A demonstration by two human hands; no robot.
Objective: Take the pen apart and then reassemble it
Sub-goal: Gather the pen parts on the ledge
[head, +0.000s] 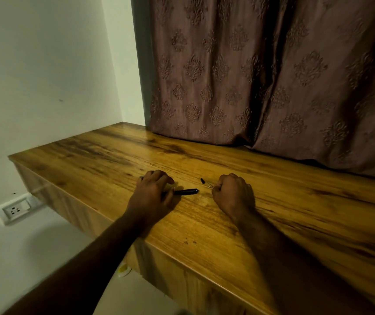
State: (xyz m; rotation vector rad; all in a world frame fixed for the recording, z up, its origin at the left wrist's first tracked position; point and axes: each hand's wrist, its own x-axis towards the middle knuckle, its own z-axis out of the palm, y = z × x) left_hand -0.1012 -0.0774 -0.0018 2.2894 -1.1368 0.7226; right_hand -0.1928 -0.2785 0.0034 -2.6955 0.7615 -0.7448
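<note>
My left hand [152, 192] lies on the worktop [284, 201], its fingers curled round one end of the black pen barrel [186, 191]. The rest of the barrel sticks out to the right, lying flat, slim and glossy with a rounded tip. My right hand [233, 193] is balled up, knuckles up, just right of that tip, with the two hands apart. A thin pale piece [209, 184] shows at its fingertips; I cannot tell whether I am pinching it. A small black part [202, 180] lies loose just beyond it. All this sits near the worktop's front edge. A patterned curtain [272, 76] hangs over the back edge, and a wall socket [15, 210] sits below the left corner.
</note>
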